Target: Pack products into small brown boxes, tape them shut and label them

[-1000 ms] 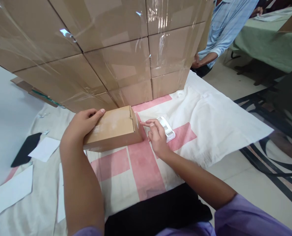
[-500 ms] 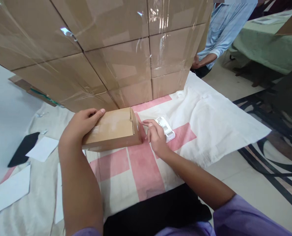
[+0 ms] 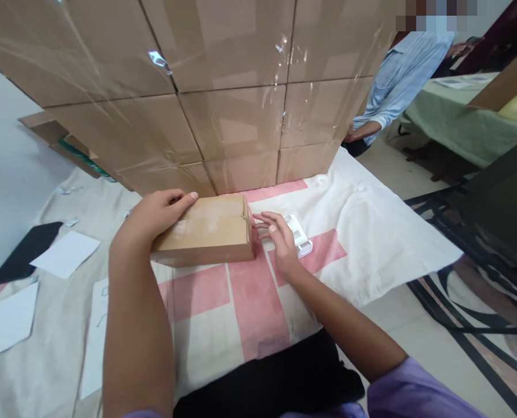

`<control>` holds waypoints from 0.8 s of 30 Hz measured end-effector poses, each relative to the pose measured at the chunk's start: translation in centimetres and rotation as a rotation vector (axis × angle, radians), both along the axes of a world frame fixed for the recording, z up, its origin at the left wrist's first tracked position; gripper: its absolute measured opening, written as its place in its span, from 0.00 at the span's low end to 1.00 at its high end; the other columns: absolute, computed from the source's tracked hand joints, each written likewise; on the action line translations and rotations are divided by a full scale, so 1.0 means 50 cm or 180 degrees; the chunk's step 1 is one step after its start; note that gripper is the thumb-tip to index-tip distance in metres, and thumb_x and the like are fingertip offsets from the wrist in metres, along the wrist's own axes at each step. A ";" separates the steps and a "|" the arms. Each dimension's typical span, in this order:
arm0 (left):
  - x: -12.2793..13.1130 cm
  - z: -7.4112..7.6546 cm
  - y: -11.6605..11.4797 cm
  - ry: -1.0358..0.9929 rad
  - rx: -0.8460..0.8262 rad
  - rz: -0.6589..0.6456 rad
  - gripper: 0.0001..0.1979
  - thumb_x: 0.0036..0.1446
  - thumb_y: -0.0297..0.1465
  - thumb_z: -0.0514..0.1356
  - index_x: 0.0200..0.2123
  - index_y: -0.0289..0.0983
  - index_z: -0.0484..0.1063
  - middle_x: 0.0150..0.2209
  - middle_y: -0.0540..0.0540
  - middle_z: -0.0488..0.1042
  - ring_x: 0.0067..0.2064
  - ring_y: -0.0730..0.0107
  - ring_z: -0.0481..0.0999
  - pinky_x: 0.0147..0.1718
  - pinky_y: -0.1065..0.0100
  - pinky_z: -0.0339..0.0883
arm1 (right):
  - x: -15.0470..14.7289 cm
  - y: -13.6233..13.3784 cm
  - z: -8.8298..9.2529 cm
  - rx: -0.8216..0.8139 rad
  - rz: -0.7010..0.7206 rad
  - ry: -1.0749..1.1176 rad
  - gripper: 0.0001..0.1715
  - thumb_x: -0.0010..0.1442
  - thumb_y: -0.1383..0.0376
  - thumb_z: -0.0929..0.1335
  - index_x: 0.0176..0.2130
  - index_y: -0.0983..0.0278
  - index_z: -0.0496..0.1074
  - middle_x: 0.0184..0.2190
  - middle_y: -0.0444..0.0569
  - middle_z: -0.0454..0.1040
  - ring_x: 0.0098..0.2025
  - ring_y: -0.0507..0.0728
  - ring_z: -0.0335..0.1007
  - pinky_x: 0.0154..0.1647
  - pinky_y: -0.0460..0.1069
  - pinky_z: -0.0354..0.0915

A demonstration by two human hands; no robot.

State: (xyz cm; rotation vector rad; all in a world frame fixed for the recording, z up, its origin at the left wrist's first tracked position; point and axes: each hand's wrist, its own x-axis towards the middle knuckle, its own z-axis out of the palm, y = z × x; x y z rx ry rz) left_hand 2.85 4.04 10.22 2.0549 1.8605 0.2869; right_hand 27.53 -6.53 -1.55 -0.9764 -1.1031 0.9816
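Observation:
A small closed cardboard box lies flat on the cloth in front of me. My left hand grips its left end, thumb on the top and the other fingers partly hidden beyond the far edge. Near the box's right end is my right hand, fingers stretched and apart, with nothing held; I cannot tell whether the fingertips touch the box. Just behind this hand, a white plastic device with a grey panel rests on the cloth, partly covered by the hand.
Large stacked cartons under clear film stand directly behind the box. White papers and a black flat item lie at left. A person in a light blue shirt stands beyond the stack, near a green-covered table.
My right fingers have straightened and spread from a more curled, pointing shape at the box's right end. My left hand keeps its place on the box. The view has shifted slightly.

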 end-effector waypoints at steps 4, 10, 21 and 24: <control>-0.007 -0.006 0.008 -0.0060 0.0114 -0.0172 0.26 0.65 0.53 0.52 0.38 0.39 0.78 0.39 0.48 0.80 0.40 0.62 0.73 0.37 0.67 0.58 | 0.008 0.010 -0.009 0.0320 0.0783 -0.0500 0.49 0.63 0.42 0.68 0.72 0.55 0.49 0.76 0.54 0.47 0.77 0.64 0.44 0.74 0.63 0.53; -0.023 -0.022 0.021 -0.0187 0.0335 -0.0629 0.24 0.64 0.53 0.51 0.34 0.41 0.75 0.41 0.47 0.80 0.44 0.55 0.76 0.41 0.63 0.61 | -0.002 0.023 0.005 0.0153 0.1125 -0.1680 0.81 0.51 0.50 0.79 0.75 0.56 0.20 0.77 0.59 0.35 0.79 0.66 0.36 0.76 0.64 0.46; -0.084 -0.010 0.019 -0.2122 0.0800 -0.0664 0.22 0.60 0.53 0.56 0.33 0.41 0.74 0.37 0.47 0.78 0.45 0.56 0.76 0.45 0.65 0.67 | 0.162 -0.231 0.047 0.0033 -0.0673 -0.1837 0.77 0.48 0.44 0.78 0.76 0.56 0.32 0.75 0.62 0.45 0.73 0.75 0.52 0.70 0.71 0.56; -0.094 -0.081 0.072 -0.2230 0.0980 -0.0390 0.23 0.58 0.54 0.54 0.29 0.40 0.70 0.32 0.47 0.75 0.41 0.57 0.75 0.43 0.64 0.67 | 0.297 -0.279 0.079 0.0116 -0.2119 -0.1916 0.74 0.46 0.43 0.78 0.76 0.59 0.40 0.75 0.60 0.47 0.75 0.77 0.45 0.72 0.72 0.50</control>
